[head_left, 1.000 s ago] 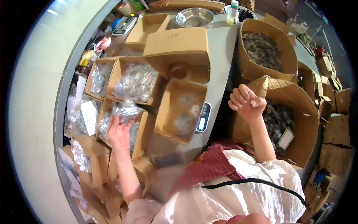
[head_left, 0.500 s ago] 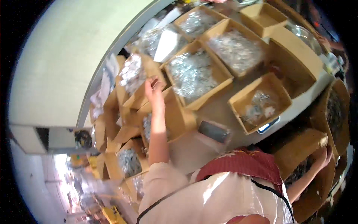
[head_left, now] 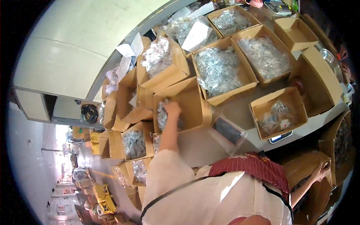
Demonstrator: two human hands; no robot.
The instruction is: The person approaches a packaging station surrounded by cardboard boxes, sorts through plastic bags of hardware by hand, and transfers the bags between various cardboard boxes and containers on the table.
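My left hand [head_left: 173,108] reaches down into a cardboard box [head_left: 189,90] at the middle left. Its fingers are curled in against small clear plastic packets [head_left: 162,117] with greyish contents; whatever they grip is hidden. At the lower right, my right hand [head_left: 321,172] is closed on the upper edge of a brown carton's flap [head_left: 305,165]. Dark contents show inside that carton, too dim to make out.
Boxes of clear packets stand around: one with white-labelled packets [head_left: 180,65], one with silvery pieces [head_left: 247,84], a smaller one [head_left: 258,122]. A dark flat object in a clear bag [head_left: 227,130] lies on the table [head_left: 193,148]. An open box [head_left: 294,33] stands far right.
My left hand has come down from above the boxes into the box of packets. My right hand stays on the carton flap. The view has shifted and become sharper.
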